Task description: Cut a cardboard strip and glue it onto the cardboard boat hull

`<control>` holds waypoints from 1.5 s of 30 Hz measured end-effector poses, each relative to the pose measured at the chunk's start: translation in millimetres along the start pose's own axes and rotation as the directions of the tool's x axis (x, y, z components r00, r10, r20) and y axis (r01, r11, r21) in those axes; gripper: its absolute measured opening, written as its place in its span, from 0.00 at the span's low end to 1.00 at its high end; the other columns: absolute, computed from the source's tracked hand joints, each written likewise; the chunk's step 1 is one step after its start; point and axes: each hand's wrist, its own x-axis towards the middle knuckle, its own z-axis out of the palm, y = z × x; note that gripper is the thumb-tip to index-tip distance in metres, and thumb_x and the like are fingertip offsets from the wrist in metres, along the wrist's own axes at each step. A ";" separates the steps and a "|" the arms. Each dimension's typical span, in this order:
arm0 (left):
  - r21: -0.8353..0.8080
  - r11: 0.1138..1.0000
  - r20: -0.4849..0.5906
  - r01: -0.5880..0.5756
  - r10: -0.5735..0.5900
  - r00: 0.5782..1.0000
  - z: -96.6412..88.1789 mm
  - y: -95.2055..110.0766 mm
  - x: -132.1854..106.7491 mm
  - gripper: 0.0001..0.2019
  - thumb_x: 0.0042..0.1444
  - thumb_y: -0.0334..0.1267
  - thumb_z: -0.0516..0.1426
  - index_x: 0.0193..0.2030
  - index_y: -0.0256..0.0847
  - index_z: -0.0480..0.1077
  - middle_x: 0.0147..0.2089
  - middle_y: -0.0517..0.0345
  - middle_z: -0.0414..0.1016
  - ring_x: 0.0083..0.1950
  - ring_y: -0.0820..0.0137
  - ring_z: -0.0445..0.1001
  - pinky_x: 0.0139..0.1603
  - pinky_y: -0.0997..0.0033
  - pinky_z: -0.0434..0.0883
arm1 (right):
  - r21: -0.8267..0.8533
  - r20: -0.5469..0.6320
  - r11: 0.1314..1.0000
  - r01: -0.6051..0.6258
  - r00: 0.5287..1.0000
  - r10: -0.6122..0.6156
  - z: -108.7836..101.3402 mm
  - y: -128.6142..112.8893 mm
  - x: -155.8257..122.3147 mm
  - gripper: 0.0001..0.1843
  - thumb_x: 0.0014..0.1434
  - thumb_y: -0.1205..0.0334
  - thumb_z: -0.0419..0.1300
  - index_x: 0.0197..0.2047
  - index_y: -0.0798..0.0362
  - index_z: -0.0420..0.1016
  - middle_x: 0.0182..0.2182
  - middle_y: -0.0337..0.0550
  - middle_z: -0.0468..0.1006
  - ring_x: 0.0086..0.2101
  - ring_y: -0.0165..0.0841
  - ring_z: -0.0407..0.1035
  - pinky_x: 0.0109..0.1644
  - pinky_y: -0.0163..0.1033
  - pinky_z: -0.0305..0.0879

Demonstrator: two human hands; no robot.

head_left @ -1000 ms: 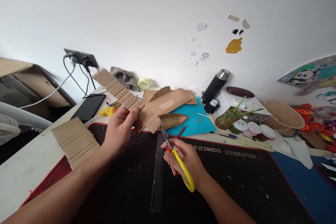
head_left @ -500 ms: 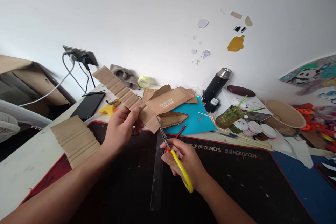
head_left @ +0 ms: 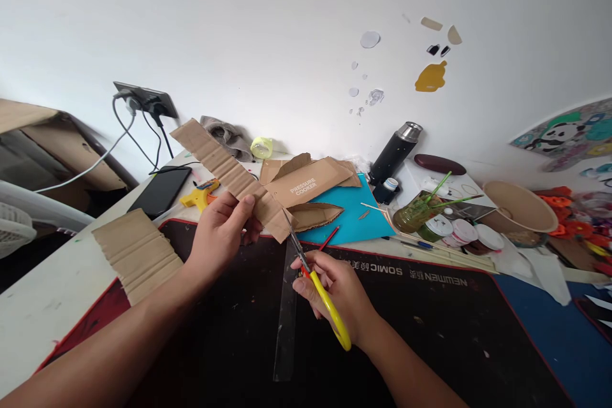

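In the head view, the left hand (head_left: 220,226) pinches a cardboard strip (head_left: 217,156) between thumb and fingers, left of centre, the strip slanting from upper left to lower right; the right hand (head_left: 347,293), lower centre, has its fingers curled around yellow-handled scissors (head_left: 329,309), their blades at the strip's lower-right end; a cardboard panel (head_left: 136,252) lies at the frame's left; a clear ruler (head_left: 284,338) lies at lower centre on the dark mat (head_left: 411,338).

One cardboard strip (head_left: 229,172), one scissors (head_left: 328,306)
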 end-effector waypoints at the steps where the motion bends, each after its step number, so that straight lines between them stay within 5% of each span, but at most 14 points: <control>1: 0.000 1.000 0.001 -0.001 0.001 1.000 -0.1 0.2 0.0 0.20 0.63 0.55 0.67 0.35 0.43 0.70 0.22 0.63 0.75 0.19 0.72 0.72 0.19 0.75 0.66 | -0.010 -0.002 1.000 -0.001 1.000 0.001 -0.3 -0.1 0.1 0.26 0.61 0.39 0.75 0.48 0.52 0.80 0.24 0.31 0.69 0.20 0.27 0.61 0.23 0.35 0.53; 15: 0.000 1.000 0.003 -0.026 0.026 1.000 -1.4 1.1 0.5 0.15 0.66 0.49 0.64 0.35 0.43 0.69 0.21 0.63 0.75 0.19 0.72 0.72 0.19 0.77 0.67 | -0.046 0.012 0.999 -0.019 1.000 0.019 -0.5 -2.6 -0.7 0.28 0.61 0.39 0.75 0.49 0.53 0.80 0.24 0.31 0.68 0.21 0.27 0.61 0.25 0.35 0.54; 45: 0.038 0.998 0.012 -0.042 0.041 0.999 -1.3 -1.9 0.8 0.18 0.66 0.53 0.65 0.33 0.43 0.69 0.21 0.62 0.76 0.18 0.71 0.72 0.18 0.76 0.66 | -0.148 -0.033 0.989 -0.005 0.999 0.000 -0.3 -3.5 -1.5 0.19 0.63 0.46 0.71 0.48 0.52 0.82 0.22 0.30 0.67 0.19 0.26 0.60 0.23 0.33 0.52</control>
